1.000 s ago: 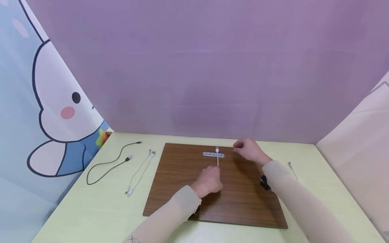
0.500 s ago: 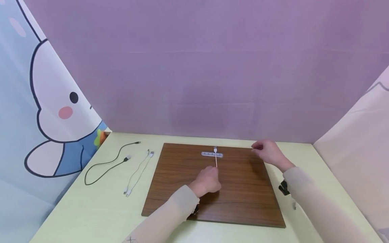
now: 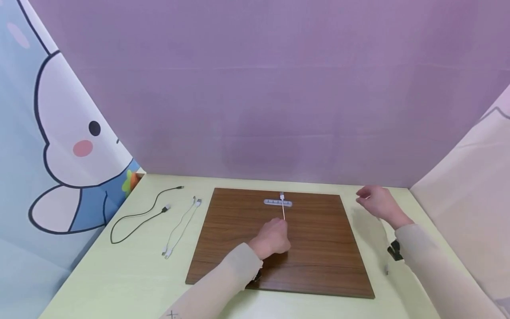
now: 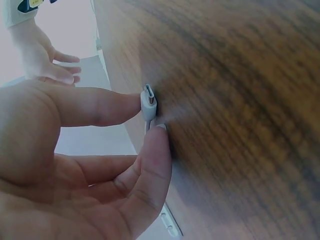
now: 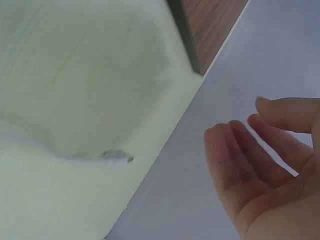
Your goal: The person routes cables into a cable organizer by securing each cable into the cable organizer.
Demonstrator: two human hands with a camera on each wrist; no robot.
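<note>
My left hand (image 3: 272, 239) is over the middle of the brown wooden board (image 3: 318, 248). Its thumb and finger pinch the small end plug of a white USB cable (image 4: 148, 104). That cable runs away to a pale cable holder strip (image 3: 271, 202) near the board's far edge, where its larger USB plug (image 3: 282, 196) lies across the right part of the strip. Right of the board, my right hand (image 3: 378, 204) hovers with loosely bent fingers and nothing between them. Below it a second white cable (image 5: 115, 160) lies on the table, partly hidden by the hand and arm in the head view.
On the table's left lie a black USB cable (image 3: 137, 215) in a wide bend and a folded white cable (image 3: 185, 230). A pale yellow table (image 3: 131, 279) carries the board. Purple cloth (image 3: 255, 110) hangs behind, with a printed cloth (image 3: 52, 186) on the left.
My right hand has moved right, from near the cable holder strip, past the board's edge, to above the white cable there. The left hand stays in place, pinching its cable.
</note>
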